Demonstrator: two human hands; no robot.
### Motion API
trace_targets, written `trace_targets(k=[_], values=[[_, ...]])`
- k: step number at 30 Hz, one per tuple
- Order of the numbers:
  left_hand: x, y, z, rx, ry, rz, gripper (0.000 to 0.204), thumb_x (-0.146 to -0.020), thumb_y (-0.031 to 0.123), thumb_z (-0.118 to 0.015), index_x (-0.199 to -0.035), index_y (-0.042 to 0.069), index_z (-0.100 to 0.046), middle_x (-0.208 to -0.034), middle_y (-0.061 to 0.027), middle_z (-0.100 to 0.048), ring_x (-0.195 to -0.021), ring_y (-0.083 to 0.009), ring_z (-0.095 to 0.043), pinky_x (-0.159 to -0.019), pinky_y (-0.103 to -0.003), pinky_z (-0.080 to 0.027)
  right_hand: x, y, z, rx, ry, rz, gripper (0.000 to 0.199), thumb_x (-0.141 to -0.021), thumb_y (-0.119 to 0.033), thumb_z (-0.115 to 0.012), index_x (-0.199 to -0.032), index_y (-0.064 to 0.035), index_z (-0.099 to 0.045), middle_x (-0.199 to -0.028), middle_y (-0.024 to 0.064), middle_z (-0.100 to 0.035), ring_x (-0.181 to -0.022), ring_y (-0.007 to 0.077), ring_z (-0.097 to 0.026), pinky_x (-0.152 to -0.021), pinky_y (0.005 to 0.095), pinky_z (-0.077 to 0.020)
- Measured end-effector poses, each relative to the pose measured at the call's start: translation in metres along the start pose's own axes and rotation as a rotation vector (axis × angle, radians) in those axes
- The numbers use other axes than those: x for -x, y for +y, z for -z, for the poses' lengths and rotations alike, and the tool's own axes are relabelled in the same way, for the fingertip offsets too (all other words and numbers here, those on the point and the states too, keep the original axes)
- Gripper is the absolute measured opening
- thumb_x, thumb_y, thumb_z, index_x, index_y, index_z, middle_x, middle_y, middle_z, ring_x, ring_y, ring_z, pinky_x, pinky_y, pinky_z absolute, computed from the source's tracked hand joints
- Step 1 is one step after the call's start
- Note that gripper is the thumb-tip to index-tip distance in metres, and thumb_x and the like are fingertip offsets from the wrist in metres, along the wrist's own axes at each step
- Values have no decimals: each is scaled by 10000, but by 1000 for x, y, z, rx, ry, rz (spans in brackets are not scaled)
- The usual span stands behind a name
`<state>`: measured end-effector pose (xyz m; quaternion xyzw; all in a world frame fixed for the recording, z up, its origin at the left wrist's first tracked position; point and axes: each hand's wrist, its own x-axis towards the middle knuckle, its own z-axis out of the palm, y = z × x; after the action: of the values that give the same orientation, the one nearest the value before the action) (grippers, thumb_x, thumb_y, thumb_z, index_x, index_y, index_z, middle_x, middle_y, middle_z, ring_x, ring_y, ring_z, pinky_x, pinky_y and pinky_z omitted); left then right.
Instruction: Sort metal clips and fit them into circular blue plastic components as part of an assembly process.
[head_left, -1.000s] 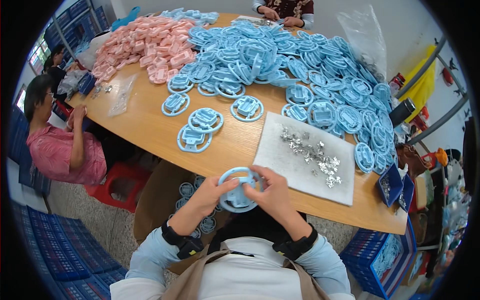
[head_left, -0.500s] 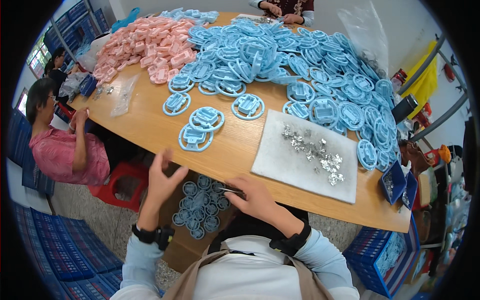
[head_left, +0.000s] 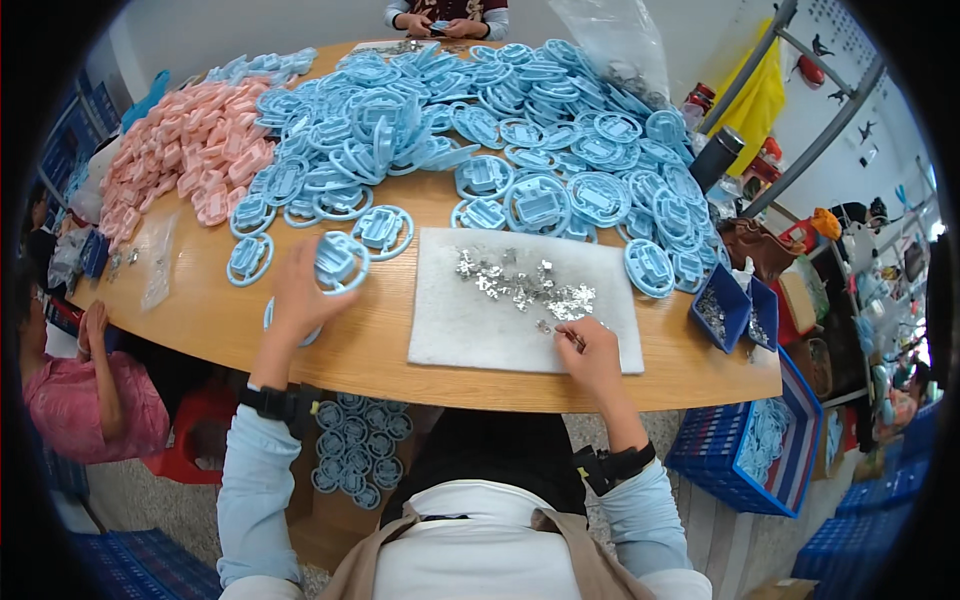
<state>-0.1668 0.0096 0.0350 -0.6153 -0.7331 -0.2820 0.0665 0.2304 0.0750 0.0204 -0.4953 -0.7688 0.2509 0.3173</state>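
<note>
My left hand (head_left: 293, 298) is closed round the edge of a light-blue plastic steering-wheel-shaped part (head_left: 341, 258) near the table's front. Beneath that hand, the rim of another blue part pokes out, mostly covered. My right hand (head_left: 594, 357) pinches metal tweezers (head_left: 571, 336) over the white foam pad (head_left: 455, 335). The tweezer tips are close to a small silvery metal piece (head_left: 543, 326); whether they grip it I cannot tell. A scatter of thin shiny metal pieces (head_left: 520, 285) lies just beyond on the pad.
Blue parts (head_left: 540, 205) are heaped behind the pad, pink parts (head_left: 190, 150) to the far left. Small blue bins (head_left: 722, 308) stand on the right table edge. Below are a box of blue parts (head_left: 357, 450) and a blue crate (head_left: 715, 450). Co-workers sit left and across.
My left hand has gone forward from the table edge and taken hold of a blue part. My right hand has carried the tweezers right, onto the pad. The view has shifted right.
</note>
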Motion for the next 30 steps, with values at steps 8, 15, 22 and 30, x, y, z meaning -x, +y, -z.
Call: trace_targets(k=[8,15,22,30], values=[[29,118,-17,266,-430,-501,922,-573,404,-805,-1329,59,-405,-1352,-197,-392,-1251,-380,-373,-1041,-473,-302,-13,9,-12,51,-22,94,130,-734,-85,-695,-822,-2,-648,-697,77,-586,-550,125,-504,-525,272,-425],[9,153,-60,589,-404,-401,553,-710,365,-738,-1141,54,-584,-1122,-140,-588,-1051,-303,-548,-916,-411,-401,-9,3,0,-416,-103,-185,111,-754,-91,-709,-780,1,-654,-636,-28,-580,-539,11,-446,-488,191,-361],[4,191,-85,1047,-552,-2,207,-812,185,-621,-802,-15,-672,-668,-57,-647,-623,-106,-573,-569,-272,-451,-9,-7,-2,-670,-141,-174,108,-778,-89,-706,-794,7,-658,-645,-56,-579,-539,-9,-431,-479,163,-338],[0,192,-90,1137,-637,234,164,-803,136,-612,-783,-12,-681,-672,-28,-644,-612,-50,-536,-576,-233,-432,-15,-14,4,-454,-100,62,251,-757,-80,-729,-994,-29,-665,-729,-4,-598,-555,37,-463,-483,203,-371]])
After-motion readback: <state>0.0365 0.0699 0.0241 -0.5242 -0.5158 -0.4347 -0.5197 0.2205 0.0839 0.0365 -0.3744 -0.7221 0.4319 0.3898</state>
